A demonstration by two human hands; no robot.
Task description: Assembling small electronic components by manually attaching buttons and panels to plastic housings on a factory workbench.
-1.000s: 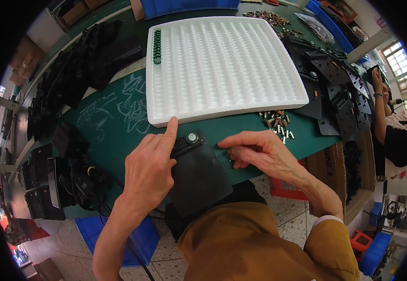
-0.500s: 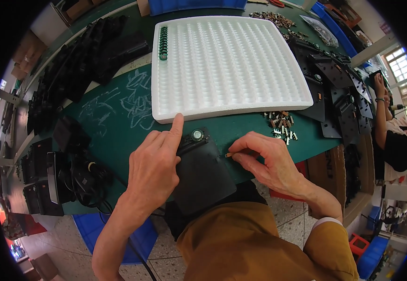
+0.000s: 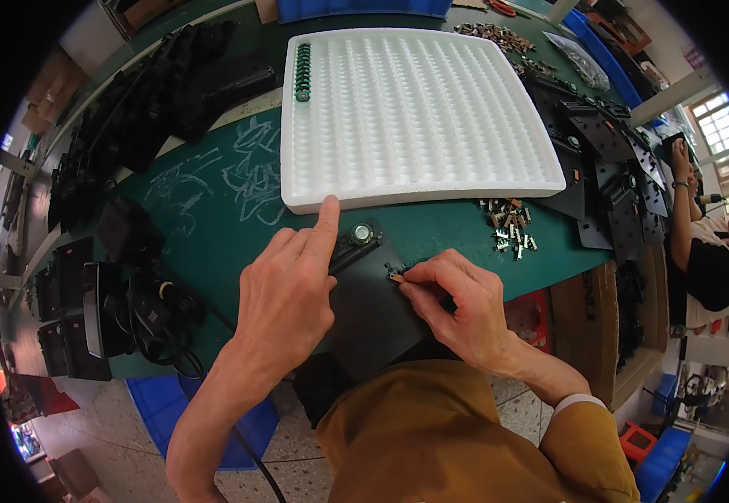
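Observation:
A flat black plastic panel [image 3: 373, 306] lies in front of me, over the near edge of the green table. Near its far edge sits a black raised part with a round silver button-like piece [image 3: 362, 234]. My left hand [image 3: 289, 289] holds the panel by its left side, the forefinger stretched toward the white foam tray; its thumb is mostly hidden. Between thumb and forefinger, my right hand [image 3: 456, 302] pinches a small copper-coloured metal piece [image 3: 395, 277] against the small fitting on the panel's right side.
A white foam tray [image 3: 423, 199] stands beyond the panel, with a row of small green parts [image 3: 303, 71] at its left. Loose metal clips [image 3: 511, 226] lie to the right. Black panels [image 3: 607, 134] are stacked farther right; black adapters and cables [image 3: 159, 306] lie left. A co-worker [image 3: 700, 243] is at far right.
My right hand has brought the small metal piece leftward onto the panel's right-side fitting. The left hand keeps its hold on the panel; the whole view has shifted slightly.

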